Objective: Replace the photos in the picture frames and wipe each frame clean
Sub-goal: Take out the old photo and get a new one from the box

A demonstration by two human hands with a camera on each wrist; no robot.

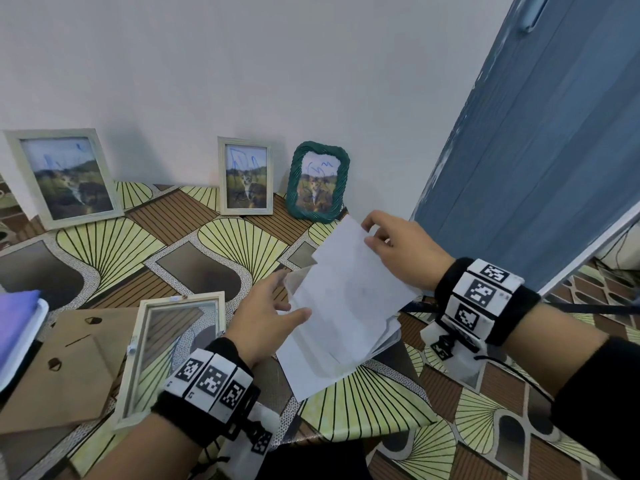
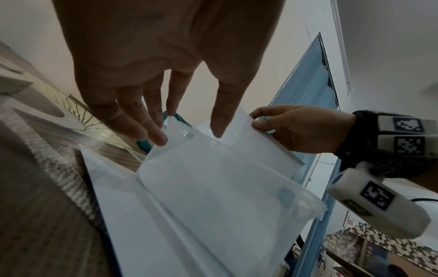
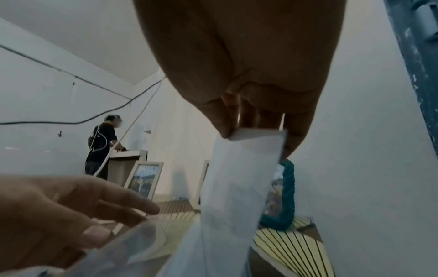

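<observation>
Evidently early: one frame (image 1: 169,355) lies emptied on the table (image 1: 363,403), three frames still hold scribbled photos. Right hand (image 1: 401,251) pinches the stack of prints (image 1: 349,289); left hand (image 1: 266,320), fingers straight, steadies the clear sleeve (image 2: 225,187).

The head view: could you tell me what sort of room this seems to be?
Probably a plain indoor workroom: a table in patterned oilcloth against a bare white wall, a blue folding door beside it, and another person at a counter.
</observation>
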